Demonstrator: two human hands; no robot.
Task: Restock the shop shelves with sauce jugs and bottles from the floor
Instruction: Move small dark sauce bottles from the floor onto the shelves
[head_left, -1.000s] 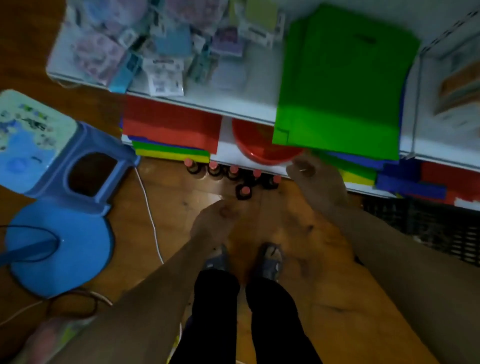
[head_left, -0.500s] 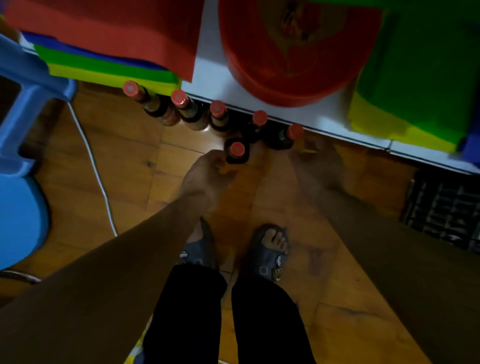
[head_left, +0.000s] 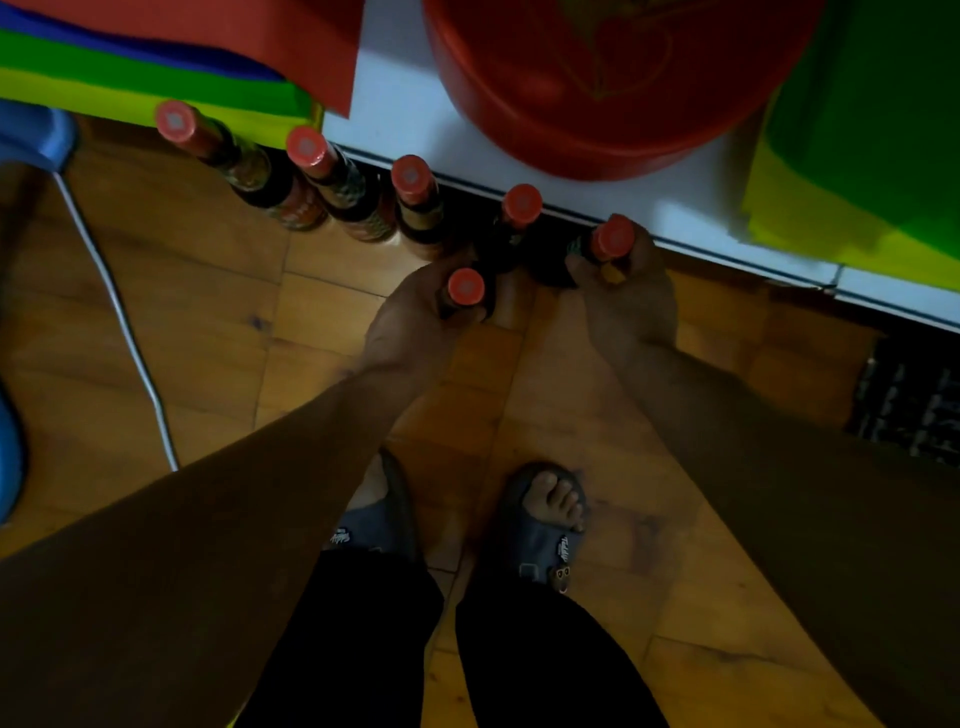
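Bottles with red caps stand in a row on the wooden floor (head_left: 197, 291) along the foot of the white shelf (head_left: 395, 104) — three untouched bottles (head_left: 332, 182) at the left end of that edge, a fourth bottle (head_left: 521, 208) further right. Just out from the shelf, the left hand (head_left: 415, 317) curls around the neck of a front bottle (head_left: 466, 287); right of it, hard under the shelf lip, the right hand (head_left: 628, 301) wraps the neck of an end bottle (head_left: 613, 240). Both held bottles stand roughly upright, long axes vertical, so a straight lift looks the likely next move — clear of the overhanging shelf and the red basin (head_left: 597, 104) above.
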